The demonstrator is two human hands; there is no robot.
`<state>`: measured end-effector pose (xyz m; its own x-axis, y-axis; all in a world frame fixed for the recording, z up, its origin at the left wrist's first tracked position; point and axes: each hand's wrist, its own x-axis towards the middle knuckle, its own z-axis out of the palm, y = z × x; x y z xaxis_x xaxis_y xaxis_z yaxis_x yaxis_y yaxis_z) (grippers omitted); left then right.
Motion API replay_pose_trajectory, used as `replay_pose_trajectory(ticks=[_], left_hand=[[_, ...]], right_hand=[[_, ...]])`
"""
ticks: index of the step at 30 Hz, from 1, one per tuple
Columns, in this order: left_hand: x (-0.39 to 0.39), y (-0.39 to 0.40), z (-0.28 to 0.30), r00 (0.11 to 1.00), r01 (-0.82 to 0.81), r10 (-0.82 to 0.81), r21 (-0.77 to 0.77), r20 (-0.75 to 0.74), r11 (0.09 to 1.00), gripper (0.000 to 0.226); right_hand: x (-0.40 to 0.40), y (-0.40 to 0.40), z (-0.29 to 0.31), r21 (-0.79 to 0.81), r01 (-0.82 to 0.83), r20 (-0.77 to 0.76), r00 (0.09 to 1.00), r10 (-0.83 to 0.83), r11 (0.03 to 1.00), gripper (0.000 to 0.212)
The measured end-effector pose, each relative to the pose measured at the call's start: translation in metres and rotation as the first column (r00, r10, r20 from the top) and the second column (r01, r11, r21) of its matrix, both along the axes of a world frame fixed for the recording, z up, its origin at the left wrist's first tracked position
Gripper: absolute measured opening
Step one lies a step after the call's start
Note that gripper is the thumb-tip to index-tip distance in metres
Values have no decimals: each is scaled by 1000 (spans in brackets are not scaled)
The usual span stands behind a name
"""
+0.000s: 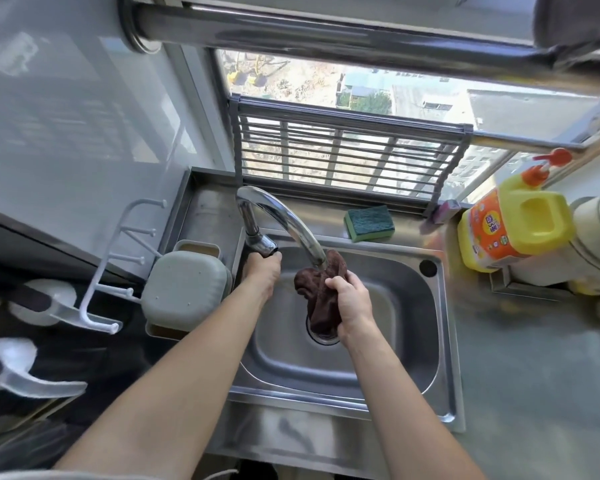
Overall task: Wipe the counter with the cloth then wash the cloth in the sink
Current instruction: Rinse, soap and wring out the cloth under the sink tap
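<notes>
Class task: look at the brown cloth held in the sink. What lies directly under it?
Under the brown cloth, gripped by the right hand, lies the sink basin and its drain. Only the drain's lower rim shows; the rest is covered.

Single head-worn wide-angle view, set close above the steel sink (440, 341), faces forward and steeply down, window (326, 84) at top, both forearms entering from below.

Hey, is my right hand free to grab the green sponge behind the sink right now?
Probably not yet: the right hand grips the brown cloth under the faucet. The sponge lies unobstructed on the ledge once the cloth is dropped.
</notes>
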<state>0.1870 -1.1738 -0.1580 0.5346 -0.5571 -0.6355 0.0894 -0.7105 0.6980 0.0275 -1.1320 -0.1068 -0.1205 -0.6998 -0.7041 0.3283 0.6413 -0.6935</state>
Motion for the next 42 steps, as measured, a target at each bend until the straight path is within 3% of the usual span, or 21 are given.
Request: replay_pose_trajectory(ticks=[9, 13, 16, 18, 23, 31, 42], left_hand=[[-9, -7, 5, 997, -69, 70, 66, -21, 995, 28], [-2, -11, 15, 958, -142, 150, 50, -245, 989, 6], [3, -15, 24, 910, -187, 189, 42, -370, 981, 18], [3, -19, 23, 909, -199, 211, 72, -358, 977, 33], [1, -25, 17, 916, -255, 271, 94, -297, 962, 39], [3, -26, 17, 932, -219, 239, 101, -273, 970, 31], [8, -30, 21, 937, -163, 197, 137, -288, 977, 22]], right_hand=[[-6, 5, -3, 18, 24, -3, 1000, -24, 1000, 28], [-10, 7, -6, 33, 3, -47, 999, -1, 999, 27], [-11, 4, -7, 36, -6, -58, 998, 8, 999, 27], [-9, 1, -7, 35, -5, -63, 998, 7, 999, 27], [-5, -3, -7, 8, -6, -67, 998, 6, 1000, 27], [-12, 4, -10, 91, 63, 12, 998, -64, 994, 29], [-20, 11, -12, 152, 91, -23, 996, -89, 984, 27]])
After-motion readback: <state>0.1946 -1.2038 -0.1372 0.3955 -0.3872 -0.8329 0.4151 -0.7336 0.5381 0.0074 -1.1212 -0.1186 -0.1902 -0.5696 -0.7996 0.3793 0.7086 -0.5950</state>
